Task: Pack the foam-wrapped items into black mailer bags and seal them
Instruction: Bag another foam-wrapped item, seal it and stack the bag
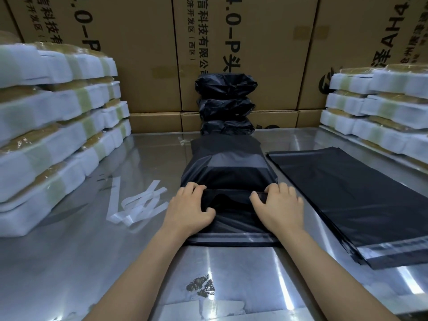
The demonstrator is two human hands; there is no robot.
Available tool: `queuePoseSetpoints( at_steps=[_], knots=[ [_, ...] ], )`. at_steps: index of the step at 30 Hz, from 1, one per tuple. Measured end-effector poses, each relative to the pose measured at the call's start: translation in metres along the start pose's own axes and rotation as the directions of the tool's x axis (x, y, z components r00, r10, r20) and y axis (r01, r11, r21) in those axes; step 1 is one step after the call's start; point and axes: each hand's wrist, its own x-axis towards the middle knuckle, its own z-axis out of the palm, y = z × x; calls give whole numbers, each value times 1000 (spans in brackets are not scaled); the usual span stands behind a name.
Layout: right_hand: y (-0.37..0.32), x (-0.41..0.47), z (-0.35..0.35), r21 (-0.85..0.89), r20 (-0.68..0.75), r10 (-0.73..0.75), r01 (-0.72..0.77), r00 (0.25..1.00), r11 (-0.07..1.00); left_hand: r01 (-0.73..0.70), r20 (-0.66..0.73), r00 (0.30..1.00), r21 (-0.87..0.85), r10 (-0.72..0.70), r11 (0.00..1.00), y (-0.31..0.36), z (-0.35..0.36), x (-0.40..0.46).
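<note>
A filled mailer bag [228,172] at the desk's [81,251] centre is gripped by both hands [188,208] [279,208], fingers curled over its folded mouth. Sealing is judged in hand; pressing the adhesive flap [231,237] at 6 o'clock down is needed next.

Under both hands lies a black mailer bag [228,172] of thin plastic film, softly sheened and creased, with a glossy adhesive strip [231,236] along its near edge. The left hand [188,210] and right hand [279,208] are bare skin. Right of the right hand, a flat stack of empty bags [361,205] looks smooth and semi-matt. The table [81,251] beneath is polished metal, mirror-bright, with a worn patch nearer the person. Left of the left hand lie translucent white peel-off strips [136,205]. Beyond the hands, packed bags [225,105] are shiny, crinkled plastic. Stacks to the far left [53,126] and far right [379,114] show matt white foam and glossy tape. Behind stand matt brown cardboard boxes [148,54].
</note>
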Motion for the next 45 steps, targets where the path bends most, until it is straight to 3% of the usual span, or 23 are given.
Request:
queuePoseSetpoints(
  at_steps=[5, 9, 13, 20, 29, 38, 42, 45],
  knots=[
    [8, -2, -5, 143, 194, -73, 45, 978, 989, 24, -39, 999, -24, -25, 999, -11, -7, 1],
    [14, 1, -8, 202, 233, -79, 32, 969, 979, 27, -67, 997, -94, -33, 995, -19, -10, 1],
    [28, 3, -13, 308, 359, -127, 11, 925, 951, 28, -92, 995, -141, -41, 990, -29, -11, -1],
    [32, 4, -13, 369, 155, -36, -24, 987, 929, 12, -131, 991, -168, -34, 986, -29, -13, -4],
    [31, 2, -15, 276, 118, 2, -34, 993, 961, 146, -253, 931, -401, -263, 904, -18, -15, -14],
    [30, 0, -14, 163, 56, 10, -19, 998, 986, 91, -258, 951, -285, -168, 954, -12, -20, -27],
    [30, -3, -15, 92, 38, -46, 42, 998, 995, 12, -265, 964, -62, -28, 998, -9, -24, -29],
    [33, -1, -16, 63, 43, -42, 39, 998, 997, 31, -236, 972, 124, -1, 992, -10, -26, -27]
  ],
)
